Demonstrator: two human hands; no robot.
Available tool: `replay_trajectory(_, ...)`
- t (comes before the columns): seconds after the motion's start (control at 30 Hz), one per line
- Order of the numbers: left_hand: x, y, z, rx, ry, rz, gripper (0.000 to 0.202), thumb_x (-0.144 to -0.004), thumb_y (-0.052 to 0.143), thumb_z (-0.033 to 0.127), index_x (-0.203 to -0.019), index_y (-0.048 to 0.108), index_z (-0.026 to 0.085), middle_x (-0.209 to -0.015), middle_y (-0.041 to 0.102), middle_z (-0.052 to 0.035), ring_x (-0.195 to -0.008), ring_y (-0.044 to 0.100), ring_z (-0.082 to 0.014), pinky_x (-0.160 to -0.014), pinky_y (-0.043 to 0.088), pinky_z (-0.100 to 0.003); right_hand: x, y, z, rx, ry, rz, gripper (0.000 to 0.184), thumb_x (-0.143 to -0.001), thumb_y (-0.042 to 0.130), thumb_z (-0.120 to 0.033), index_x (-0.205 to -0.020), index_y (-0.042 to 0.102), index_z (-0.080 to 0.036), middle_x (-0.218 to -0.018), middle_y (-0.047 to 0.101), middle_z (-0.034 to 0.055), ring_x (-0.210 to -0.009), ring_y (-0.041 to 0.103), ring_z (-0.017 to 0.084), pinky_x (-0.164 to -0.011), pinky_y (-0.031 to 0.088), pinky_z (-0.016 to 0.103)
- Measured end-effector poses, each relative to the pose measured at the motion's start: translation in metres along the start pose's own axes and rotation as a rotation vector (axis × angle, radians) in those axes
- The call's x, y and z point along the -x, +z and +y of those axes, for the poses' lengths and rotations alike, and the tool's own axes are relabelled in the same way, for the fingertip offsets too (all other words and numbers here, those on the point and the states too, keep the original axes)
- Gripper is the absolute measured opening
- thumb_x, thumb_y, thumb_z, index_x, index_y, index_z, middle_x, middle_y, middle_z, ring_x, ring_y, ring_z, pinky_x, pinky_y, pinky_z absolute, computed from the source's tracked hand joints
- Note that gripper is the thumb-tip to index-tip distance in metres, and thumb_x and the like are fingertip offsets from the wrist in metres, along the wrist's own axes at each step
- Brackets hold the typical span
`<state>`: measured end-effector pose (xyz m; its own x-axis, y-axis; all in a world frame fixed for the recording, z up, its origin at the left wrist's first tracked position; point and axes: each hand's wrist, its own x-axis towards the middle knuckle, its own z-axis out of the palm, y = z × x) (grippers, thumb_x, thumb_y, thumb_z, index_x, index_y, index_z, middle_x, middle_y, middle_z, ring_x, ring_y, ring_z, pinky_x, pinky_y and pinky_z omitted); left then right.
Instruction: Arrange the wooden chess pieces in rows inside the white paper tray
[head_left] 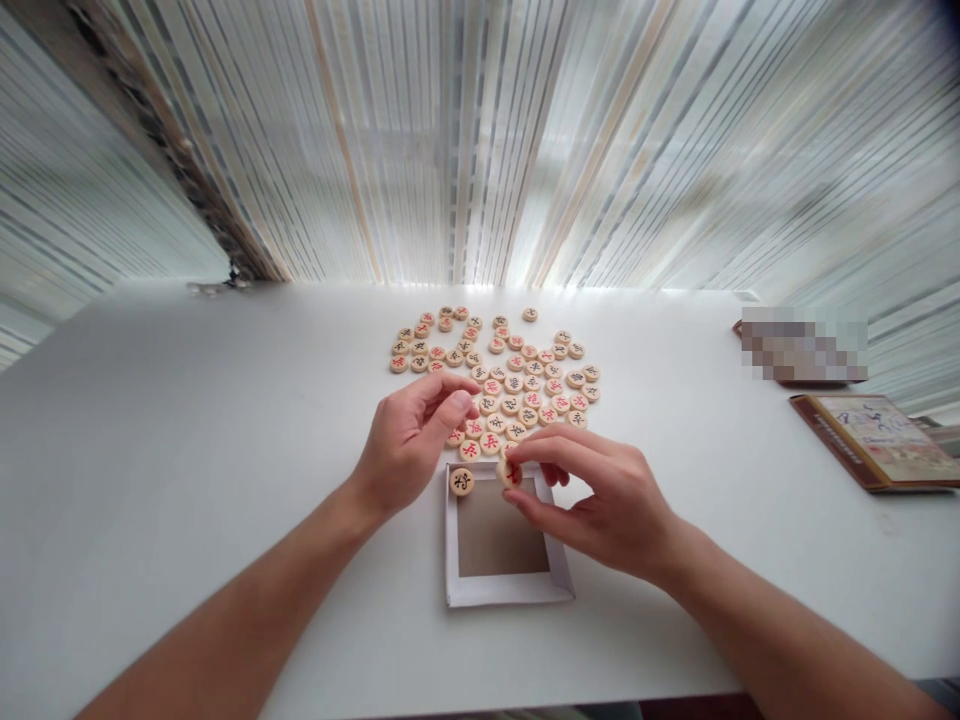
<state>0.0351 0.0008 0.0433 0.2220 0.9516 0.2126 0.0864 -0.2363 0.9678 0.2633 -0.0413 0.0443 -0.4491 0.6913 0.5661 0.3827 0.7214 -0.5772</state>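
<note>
The left hand (416, 435) hangs over the left side of the loose pieces (514, 383), its fingers loosely curled and the thumb close to the index tip. Nothing shows in this grip, though I cannot tell whether the curl hides something. The loose pieces, marked in red or black, spread over the white desk (187, 450) beyond the box (452, 540). In the box's far left corner lies a black piece (462, 482), face up; most of the brown floor is bare. Just right of it, over the box's far side, a tilted red piece (508, 474) is pinched between thumb and fingers of the right hand (607, 490), that grip parted only by the piece's breadth.

The step in hand looks like handling one piece at the box. Lowering it there would call for levelling the tilt, keeping clear of the black piece and loosening the pinch gently. At far right lies a brown-edged item (874, 435), book or box lid.
</note>
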Motion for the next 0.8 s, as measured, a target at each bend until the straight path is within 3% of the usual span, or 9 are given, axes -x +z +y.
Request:
replay_trajectory(0.17,0.000,0.001,-0.013,-0.069,-0.018,-0.027,0.040,-0.108,0.056,0.047,-0.101,0.080,0.015,-0.082,0.077,-0.0061,-0.078,0.075,-0.0198,-0.072,0.060,-0.030,0.006,0.010,0.001,0.147,0.014,-0.143,0.003,-0.099,0.070,-0.017,-0.102,0.071,-0.019,-0.092,0.076,0.0031,-0.070,0.066,0.014,-0.066,0.050,0.025)
replay_trajectory(0.33,0.003,0.004,-0.016,-0.183,0.018,-0.031,0.045,-0.109,0.052,0.047,-0.098,0.081,0.016,-0.079,0.079,-0.0062,-0.071,0.076,-0.0191,-0.069,0.061,-0.029,0.010,0.019,0.001,0.329,-0.001,-0.235,0.017,-0.107,0.059,-0.021,-0.096,0.072,-0.018,-0.088,0.076,0.0044,-0.070,0.067,0.017,-0.063,0.047,0.029)
replay_trajectory(0.8,0.005,0.007,-0.009,-0.307,0.120,-0.047,0.039,-0.109,0.050,0.034,-0.089,0.079,0.016,-0.072,0.078,-0.0038,-0.064,0.074,-0.0159,-0.062,0.058,-0.024,0.009,0.027,0.001,0.456,-0.054,-0.226,0.028,-0.110,0.055,-0.020,-0.091,0.074,-0.017,-0.086,0.075,0.0051,-0.068,0.064,0.017,-0.063,0.041,0.033)
